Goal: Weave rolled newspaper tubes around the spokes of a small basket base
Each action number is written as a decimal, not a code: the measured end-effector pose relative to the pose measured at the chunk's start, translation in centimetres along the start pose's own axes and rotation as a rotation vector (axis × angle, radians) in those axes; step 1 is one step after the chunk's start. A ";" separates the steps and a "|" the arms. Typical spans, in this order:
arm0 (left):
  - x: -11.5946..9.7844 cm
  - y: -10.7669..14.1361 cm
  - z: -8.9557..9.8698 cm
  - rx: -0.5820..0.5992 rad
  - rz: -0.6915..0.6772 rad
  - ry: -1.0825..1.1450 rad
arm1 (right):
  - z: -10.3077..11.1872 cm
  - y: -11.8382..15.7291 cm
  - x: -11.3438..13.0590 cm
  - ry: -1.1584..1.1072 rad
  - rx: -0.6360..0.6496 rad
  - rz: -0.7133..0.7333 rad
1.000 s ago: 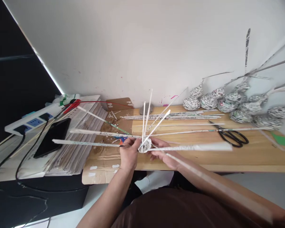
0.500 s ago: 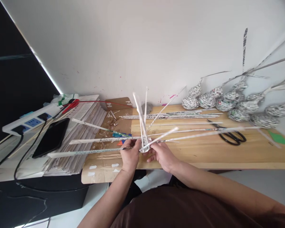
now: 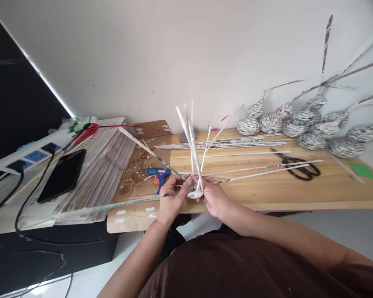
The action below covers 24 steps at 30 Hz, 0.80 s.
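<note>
A small woven paper base [image 3: 195,191] with several rolled paper strips [image 3: 192,145] standing up from it is held between my two hands over the front edge of the wooden table. My left hand [image 3: 174,198] is closed on its left side, thumb on the weave. From there one long strip [image 3: 121,203] runs out left and another slants up left. On the right side my right hand [image 3: 214,198] pinches the base, its fingertips partly hidden behind the work. Two strips extend rightward past this hand, their tips near the scissors.
Left are a newspaper stack [image 3: 96,165], a phone [image 3: 62,176] and a power strip [image 3: 34,154]. A blue glue gun [image 3: 161,174] lies on cardboard [image 3: 130,219]. Scissors [image 3: 298,166], loose paper rolls [image 3: 224,144] and woven gourd shapes [image 3: 248,125] are at the back and right.
More strips now stand upright above the base, and a left-pointing one has been raised. The glue gun has come into fuller view beside my left hand.
</note>
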<state>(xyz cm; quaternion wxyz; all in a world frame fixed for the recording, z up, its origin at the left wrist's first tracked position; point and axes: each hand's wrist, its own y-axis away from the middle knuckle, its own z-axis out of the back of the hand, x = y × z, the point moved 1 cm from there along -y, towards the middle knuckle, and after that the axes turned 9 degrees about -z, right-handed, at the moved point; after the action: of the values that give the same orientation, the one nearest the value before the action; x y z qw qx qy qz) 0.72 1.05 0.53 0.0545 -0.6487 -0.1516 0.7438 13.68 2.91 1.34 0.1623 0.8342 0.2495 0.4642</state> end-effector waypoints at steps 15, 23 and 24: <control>-1.2 -0.9 4.0 0.241 0.313 0.191 | 0.3 0.4 0.5 0.196 -0.044 0.123; -1.2 -0.9 3.0 0.127 0.074 -0.106 | 0.5 0.2 0.1 0.291 0.004 0.164; -1.4 -0.9 3.0 0.114 0.051 -0.134 | 0.5 0.2 0.1 0.296 0.013 0.164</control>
<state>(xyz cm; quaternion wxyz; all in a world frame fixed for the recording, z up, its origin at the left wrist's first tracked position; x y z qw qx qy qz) -2.09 1.03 2.41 0.0622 -0.5971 -0.0957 0.7940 14.16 2.75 1.24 0.0798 0.7753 0.2049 0.5921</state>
